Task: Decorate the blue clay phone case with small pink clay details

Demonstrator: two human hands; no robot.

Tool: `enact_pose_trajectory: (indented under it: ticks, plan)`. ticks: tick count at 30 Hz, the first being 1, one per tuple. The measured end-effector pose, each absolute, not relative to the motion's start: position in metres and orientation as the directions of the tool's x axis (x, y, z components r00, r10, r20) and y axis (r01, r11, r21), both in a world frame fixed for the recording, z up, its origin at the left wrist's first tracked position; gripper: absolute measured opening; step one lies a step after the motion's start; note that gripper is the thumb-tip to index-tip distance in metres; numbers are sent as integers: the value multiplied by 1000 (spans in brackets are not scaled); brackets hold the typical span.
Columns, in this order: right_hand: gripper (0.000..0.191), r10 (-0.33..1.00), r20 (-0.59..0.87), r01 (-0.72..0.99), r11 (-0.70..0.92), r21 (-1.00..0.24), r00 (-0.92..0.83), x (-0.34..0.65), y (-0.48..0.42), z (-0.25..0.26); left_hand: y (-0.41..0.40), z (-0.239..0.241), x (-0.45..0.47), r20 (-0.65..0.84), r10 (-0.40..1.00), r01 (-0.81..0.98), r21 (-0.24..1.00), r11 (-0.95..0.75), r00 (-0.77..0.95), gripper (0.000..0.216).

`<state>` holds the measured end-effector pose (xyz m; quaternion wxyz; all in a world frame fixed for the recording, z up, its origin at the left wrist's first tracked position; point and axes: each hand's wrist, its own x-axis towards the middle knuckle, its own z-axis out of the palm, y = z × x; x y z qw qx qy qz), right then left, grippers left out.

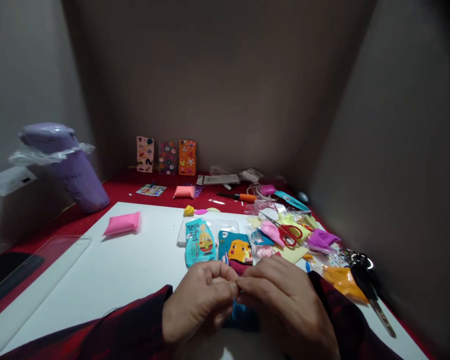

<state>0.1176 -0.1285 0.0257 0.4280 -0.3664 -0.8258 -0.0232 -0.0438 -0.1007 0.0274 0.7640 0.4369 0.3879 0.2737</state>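
My left hand (198, 300) and my right hand (281, 305) meet at the near edge of the white board (127, 265), fingertips pinched together. Between and under them shows a bit of blue clay (243, 316); most of it is hidden by the fingers. Just beyond my hands lies a phone case decorated in blue with a yellow face (235, 250), and left of it a teal clay packet (199, 243). Both sleeves are dark red.
Red-handled scissors (288, 231) and several coloured clay bags lie at the right, with keys (363, 272) near the edge. A pink clay block (122, 223) sits on the board's left. Three decorated cases (167, 156) lean on the back wall. A purple wrapped cylinder (69, 165) stands left.
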Motion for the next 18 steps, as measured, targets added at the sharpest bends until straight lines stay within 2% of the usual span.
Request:
enact_pose_trajectory:
  ticks: [4, 8, 18]
  plan:
    - [29, 650, 678, 637, 691, -341, -343, 116, -133, 25, -101, 24, -45, -380, 713, -104, 839, 533, 589, 14]
    - [24, 606, 729, 566, 738, -368, -317, 117, -132, 24, -100, 22, -45, -357, 719, -144, 834, 533, 596, 11]
    - [25, 671, 676, 610, 683, -401, -306, 119, -132, 25, -98, 18, -46, -315, 708, -215, 807, 551, 632, 24]
